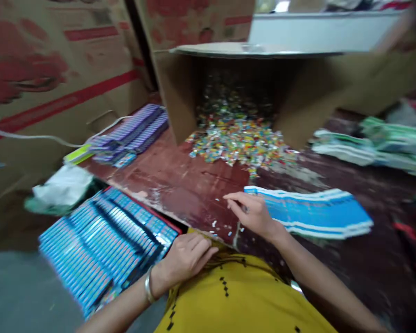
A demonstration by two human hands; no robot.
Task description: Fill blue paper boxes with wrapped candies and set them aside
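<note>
By the yellow garment point(229, 296), the left hand point(191, 253) is loosely curled, the right hand point(252, 213) half-closed; whether anything is held cannot be told. Beside the latter, blue cards point(319, 210) are fanned, probably for easy reach.

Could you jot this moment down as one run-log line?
left hand: by yellow garment, grip unclear | right hand: half curled, near fanned blue stack | ahead: small colourful pieces spread from open cardboard box
</note>
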